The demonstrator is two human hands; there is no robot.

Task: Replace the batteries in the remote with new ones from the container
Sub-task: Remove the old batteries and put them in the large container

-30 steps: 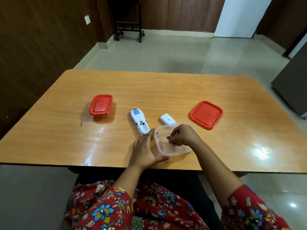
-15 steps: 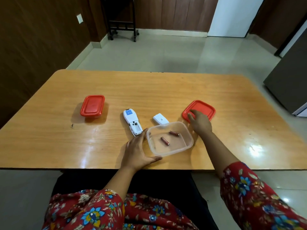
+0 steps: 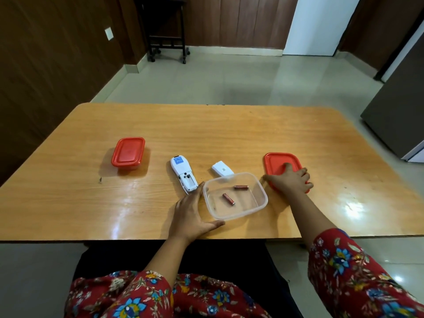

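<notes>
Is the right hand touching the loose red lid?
Touching. Head view shows the right hand lying flat on the red lid, fingers spread over its near edge.

Dark wood-panelled walls, pale glossy tiled floor, black wheeled stand by the far wall, white door.

Both forearms are bare from the elbow down to the hands. The left sleeve and right sleeve are red cloth printed with blue, yellow and white flowers. Dark trousers cover the lap between them.
</notes>
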